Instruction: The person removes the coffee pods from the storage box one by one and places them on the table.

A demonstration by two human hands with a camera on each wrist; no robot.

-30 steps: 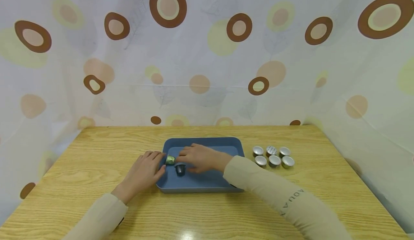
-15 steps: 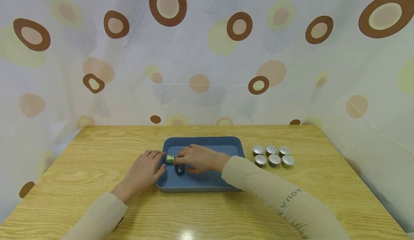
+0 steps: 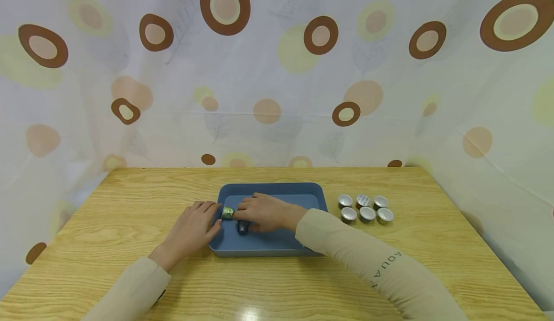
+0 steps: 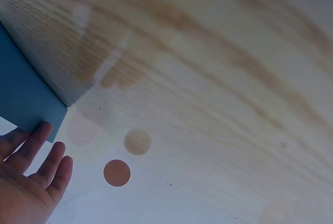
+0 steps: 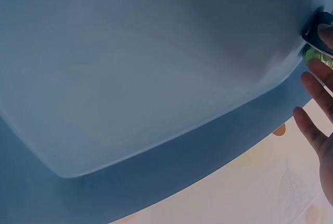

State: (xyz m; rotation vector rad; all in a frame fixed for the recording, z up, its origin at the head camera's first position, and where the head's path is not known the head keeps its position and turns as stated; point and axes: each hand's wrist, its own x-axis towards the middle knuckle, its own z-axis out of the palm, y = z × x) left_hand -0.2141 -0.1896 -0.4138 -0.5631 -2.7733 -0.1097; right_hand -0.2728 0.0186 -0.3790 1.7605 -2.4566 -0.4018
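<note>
My right hand (image 3: 268, 213) is inside the blue tray (image 3: 277, 253), with thumb and fingers on a dark coffee capsule (image 3: 244, 228). In the right wrist view the thumb lies against this dark capsule (image 5: 315, 31), whose far part is cut off by the frame edge. A green coffee capsule (image 3: 227, 213) lies on its side near the tray's left wall, close to my right fingertips. My left hand (image 3: 190, 232) rests at the tray's left rim. In the left wrist view, the fairly straight left fingers (image 4: 39, 139) touch the tray's outer wall (image 4: 26, 88).
Right of the tray, several coffee capsules (image 3: 367, 214) stand lid-up in two rows on the wooden table (image 3: 268, 287). A patterned cloth (image 3: 268, 76) hangs behind the table and along its sides.
My right hand has closed its thumb and fingers on the dark capsule, which has shifted slightly to the right. The left hand and the green capsule stay about where they were.
</note>
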